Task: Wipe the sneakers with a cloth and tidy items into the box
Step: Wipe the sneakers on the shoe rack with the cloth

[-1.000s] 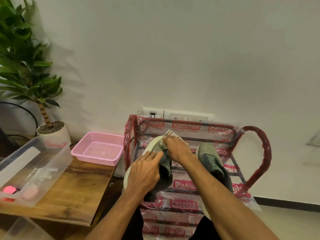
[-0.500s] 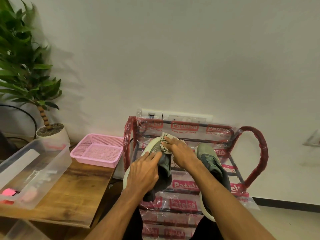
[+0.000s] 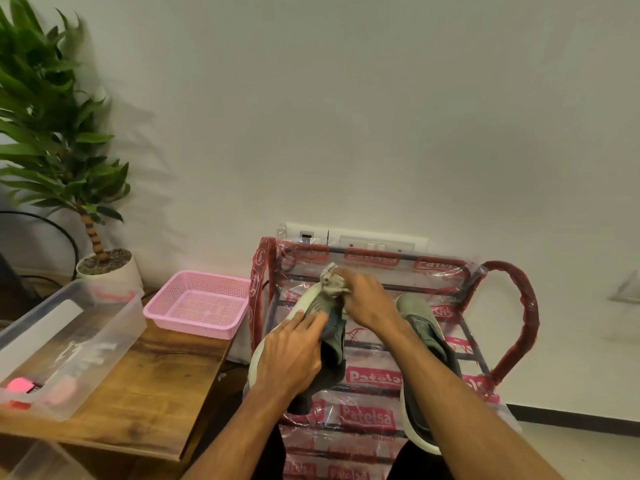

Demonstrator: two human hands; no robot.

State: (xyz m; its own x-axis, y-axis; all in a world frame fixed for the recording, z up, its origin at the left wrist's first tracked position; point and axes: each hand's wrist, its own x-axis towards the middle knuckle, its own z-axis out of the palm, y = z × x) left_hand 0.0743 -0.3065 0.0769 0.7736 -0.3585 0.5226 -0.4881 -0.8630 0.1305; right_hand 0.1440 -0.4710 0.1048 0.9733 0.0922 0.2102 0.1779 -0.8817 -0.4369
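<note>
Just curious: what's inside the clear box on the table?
Inside the clear box, pink and red items lie at its near end; the cloudy wall blurs what they are.

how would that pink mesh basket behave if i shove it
The pink basket looks like thin, perforated plastic, so it is probably light and slightly flexible. Sitting at the edge of the wooden table, it could slide off easily.

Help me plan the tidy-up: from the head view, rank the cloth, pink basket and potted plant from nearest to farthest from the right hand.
1. Cloth, gripped in the right hand.
2. Pink basket, to the left, on the table.
3. Potted plant, far left, behind the table.
</note>
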